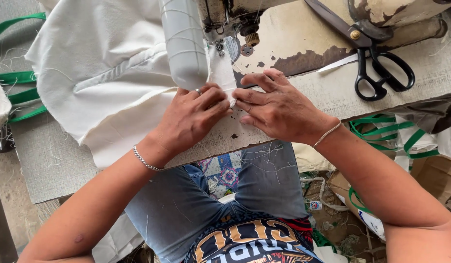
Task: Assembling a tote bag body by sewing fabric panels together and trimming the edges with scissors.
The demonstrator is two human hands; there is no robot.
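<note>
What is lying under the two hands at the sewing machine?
Under the left hand and right hand lies cream cloth, spread over the worn table. The fingertips meet on its folded edge; the palms hide the rest, so the stitching cannot be seen.

Both forearms are reaching forward and angling inward. The left hand (191, 117) is lying palm down, fingers pressing flat, knuckles raised. The right hand (279, 107) is mirroring it, fingers spread and extended, fingertips nearly meeting the left grip.
</note>
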